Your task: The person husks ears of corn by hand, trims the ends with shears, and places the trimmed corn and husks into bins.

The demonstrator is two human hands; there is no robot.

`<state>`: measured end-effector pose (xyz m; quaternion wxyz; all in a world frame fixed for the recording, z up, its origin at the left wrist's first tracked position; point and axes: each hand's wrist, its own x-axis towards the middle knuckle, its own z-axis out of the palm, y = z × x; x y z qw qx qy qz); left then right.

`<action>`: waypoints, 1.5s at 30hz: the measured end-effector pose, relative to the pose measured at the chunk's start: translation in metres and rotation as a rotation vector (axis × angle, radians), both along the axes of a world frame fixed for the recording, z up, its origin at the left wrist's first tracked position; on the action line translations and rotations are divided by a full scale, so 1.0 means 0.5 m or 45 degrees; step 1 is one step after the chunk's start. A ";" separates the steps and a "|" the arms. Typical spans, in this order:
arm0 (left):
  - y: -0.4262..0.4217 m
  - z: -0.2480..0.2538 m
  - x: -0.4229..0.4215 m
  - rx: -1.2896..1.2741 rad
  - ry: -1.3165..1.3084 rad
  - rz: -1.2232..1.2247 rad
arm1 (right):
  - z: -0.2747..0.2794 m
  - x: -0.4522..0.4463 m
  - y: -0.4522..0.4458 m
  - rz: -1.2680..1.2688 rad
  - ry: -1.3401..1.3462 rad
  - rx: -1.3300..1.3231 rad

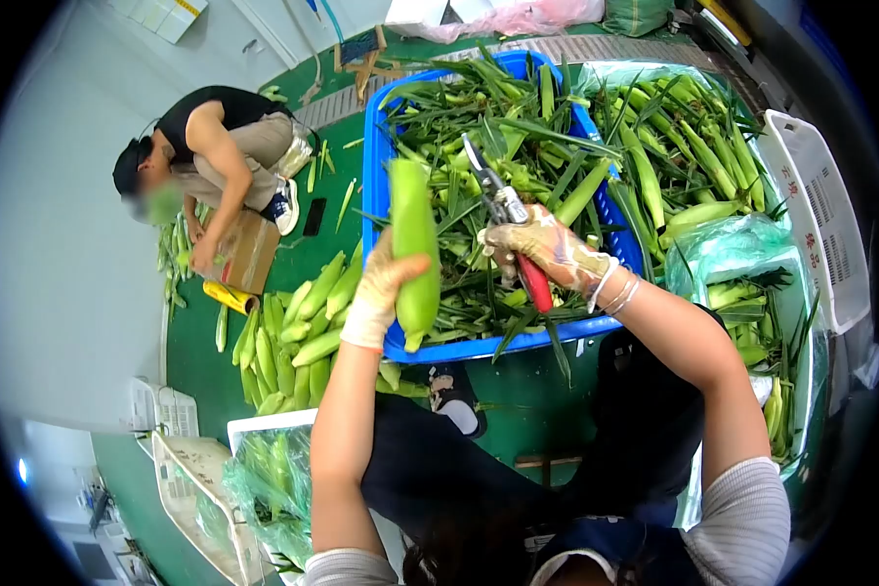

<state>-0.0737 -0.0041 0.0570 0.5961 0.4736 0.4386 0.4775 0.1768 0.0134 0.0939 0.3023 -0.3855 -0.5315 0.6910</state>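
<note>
My left hand point(389, 285), in a pale glove, is closed round an ear of corn point(414, 249) in its green husk, held upright over the left rim of a blue crate point(375, 156). My right hand point(547, 249), in a stained glove, grips pruning shears point(503, 203) with red handles. Their blades point up and to the left, a short way from the corn and not touching it. Beneath both hands the crate is heaped with husk leaves and trimmings point(479, 127).
Husked-green corn ears point(303, 322) lie piled on the green floor at left. Another person point(215, 156) crouches by a cardboard box point(247, 252). More corn point(693, 146) fills plastic-lined containers at right, beside a white crate point(820, 215). A beige crate point(200, 488) stands lower left.
</note>
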 end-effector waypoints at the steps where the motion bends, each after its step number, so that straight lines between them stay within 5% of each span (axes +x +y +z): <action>1: 0.007 -0.003 -0.008 0.007 -0.100 0.103 | -0.003 0.004 -0.001 -0.004 -0.135 0.099; 3: 0.047 -0.038 -0.048 -0.054 -0.549 0.444 | -0.053 -0.001 -0.024 0.160 -0.250 0.318; 5: 0.084 -0.037 -0.088 -0.179 -1.088 0.625 | -0.032 -0.009 -0.085 0.197 -0.715 0.368; 9: 0.079 0.004 -0.095 -0.055 -1.168 0.895 | -0.091 -0.043 -0.115 0.079 -0.817 0.674; 19: 0.057 -0.010 -0.006 -0.168 -1.343 0.849 | -0.038 -0.134 -0.059 -0.280 -0.657 0.931; 25: 0.067 -0.028 -0.015 -0.315 -1.225 0.866 | -0.068 -0.105 -0.046 -0.150 -0.662 0.723; 29: 0.083 -0.044 -0.092 -0.212 -1.143 0.819 | -0.055 -0.038 -0.057 -0.130 0.031 -0.174; 31: 0.070 -0.066 -0.175 -0.107 -0.855 0.810 | -0.011 0.038 -0.052 -0.073 0.183 -0.336; 34: 0.014 -0.109 -0.317 -0.138 -0.191 1.040 | -0.001 0.241 -0.063 -0.221 0.016 0.047; 37: -0.015 -0.190 -0.479 -0.436 0.102 1.260 | 0.021 0.494 -0.138 -0.725 -0.131 0.100; 39: -0.049 -0.236 -0.566 -0.589 0.288 1.067 | -0.017 0.660 -0.189 -0.836 -1.075 0.159; 40: -0.034 -0.264 -0.620 -0.550 0.816 1.079 | -0.022 0.713 -0.226 -0.896 -1.492 -0.062; 41: -0.016 -0.330 -0.729 -0.305 1.049 0.913 | -0.083 0.771 -0.268 -0.959 -1.669 -0.011; 42: 0.000 -0.314 -0.721 -0.446 1.331 0.875 | -0.138 0.817 -0.313 -0.923 -1.783 -0.070; 43: 0.016 -0.290 -0.701 -0.594 1.605 0.813 | -0.165 0.841 -0.349 -0.901 -1.593 -0.498; 45: 0.046 -0.266 -0.686 -0.554 1.897 0.804 | -0.299 0.883 -0.411 -0.971 -1.871 -0.591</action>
